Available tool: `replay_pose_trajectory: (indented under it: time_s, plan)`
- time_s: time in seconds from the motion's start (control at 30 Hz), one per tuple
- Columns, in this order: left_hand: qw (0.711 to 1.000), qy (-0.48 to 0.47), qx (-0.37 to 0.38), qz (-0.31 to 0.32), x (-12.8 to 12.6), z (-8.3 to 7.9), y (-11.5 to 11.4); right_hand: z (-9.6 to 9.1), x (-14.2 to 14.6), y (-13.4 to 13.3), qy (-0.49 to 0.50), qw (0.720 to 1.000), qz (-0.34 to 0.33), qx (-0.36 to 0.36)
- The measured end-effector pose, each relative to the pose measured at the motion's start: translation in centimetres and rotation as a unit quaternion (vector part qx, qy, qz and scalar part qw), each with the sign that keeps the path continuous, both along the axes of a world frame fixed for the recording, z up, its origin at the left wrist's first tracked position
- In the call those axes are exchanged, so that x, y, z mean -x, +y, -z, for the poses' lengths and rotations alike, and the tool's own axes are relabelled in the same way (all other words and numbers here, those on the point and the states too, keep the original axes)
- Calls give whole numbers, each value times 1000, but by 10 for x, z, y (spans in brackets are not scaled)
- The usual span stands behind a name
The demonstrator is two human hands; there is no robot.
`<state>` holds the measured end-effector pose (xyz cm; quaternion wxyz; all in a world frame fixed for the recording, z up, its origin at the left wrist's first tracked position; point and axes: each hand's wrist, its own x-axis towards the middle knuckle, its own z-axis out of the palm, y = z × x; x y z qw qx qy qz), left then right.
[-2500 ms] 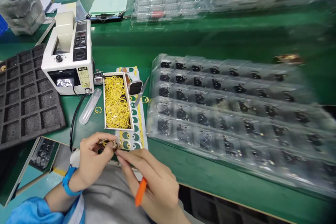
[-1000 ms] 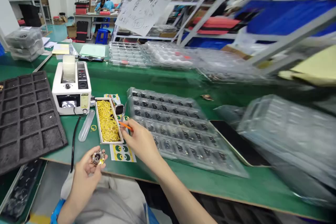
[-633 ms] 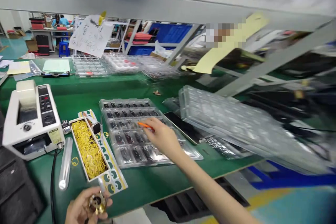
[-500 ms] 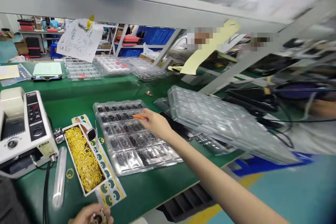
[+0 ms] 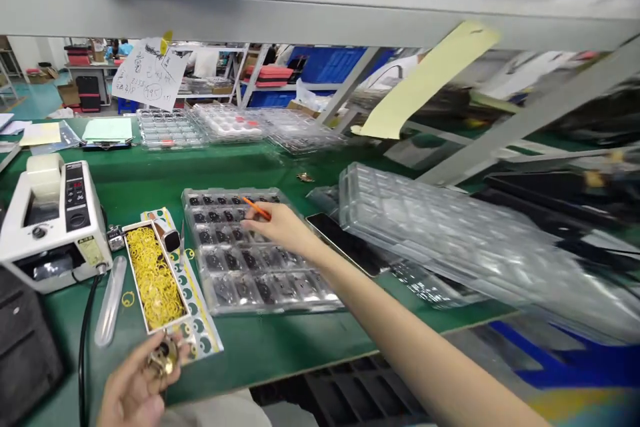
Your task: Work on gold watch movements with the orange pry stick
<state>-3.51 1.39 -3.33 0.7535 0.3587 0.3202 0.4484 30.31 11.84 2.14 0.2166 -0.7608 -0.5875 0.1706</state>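
Observation:
My left hand is low at the bottom left, its fingers shut on a small round brass part. My right hand reaches out over a transparent blister tray of black parts, pinching an orange pen whose tip points away from me. The hand hovers above the tray's far rows, and I cannot tell whether it touches them. Next to my left hand lies a white box of yellow rings, beside a printed sticker strip.
A white tape dispenser and a transparent tube stand left on the green bench. A black foam tray is at the lower left. Stacked transparent trays lie right, and a metal shelf runs overhead.
The view has swung up and right from the bench. My right hand has moved away from my left hand, out over the blister tray, with the pen. My left hand keeps the brass part.

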Motion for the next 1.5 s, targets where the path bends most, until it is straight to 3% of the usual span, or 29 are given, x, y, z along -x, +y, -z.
replay_pose_trajectory:
  time_s: [0.13,0.2,0.27,0.37,0.5,0.63,0.73,0.9,1.0,1.17,1.33,1.5]
  plan:
    - [993,98,-63,-5,-23,-26,3,-16,62,-70,134,982,-121,-49]
    - [991,114,-65,13,-34,-37,0,-18,91,-104,274,938,-194,-84]
    - [993,106,-50,29,-41,-46,-8,-17,113,-131,350,904,-224,-102]
    - [993,107,-36,40,-44,-53,-28,-8,131,-161,385,888,-220,-118]
    - [992,119,-21,21,-38,-56,-50,2,129,-182,385,870,-246,-187]
    - [991,115,-1,62,-31,-58,-58,5,118,-187,278,850,-318,-315]
    - [989,107,10,105,-31,-60,-58,6,116,-184,197,838,-358,-362]
    - [987,95,10,127,-34,-55,-51,15,118,-183,182,832,-339,-400]
    - [991,61,1,118,-33,-47,-48,22,118,-185,251,860,-258,-362]
    - [990,47,-51,125,-33,-31,-39,24,118,-176,336,910,-133,-202]
    - [980,93,-99,143,-41,-24,-21,17,112,-153,383,913,-69,-126]
    - [972,121,-114,164,-46,-22,-11,9,107,-142,412,905,-57,-91]
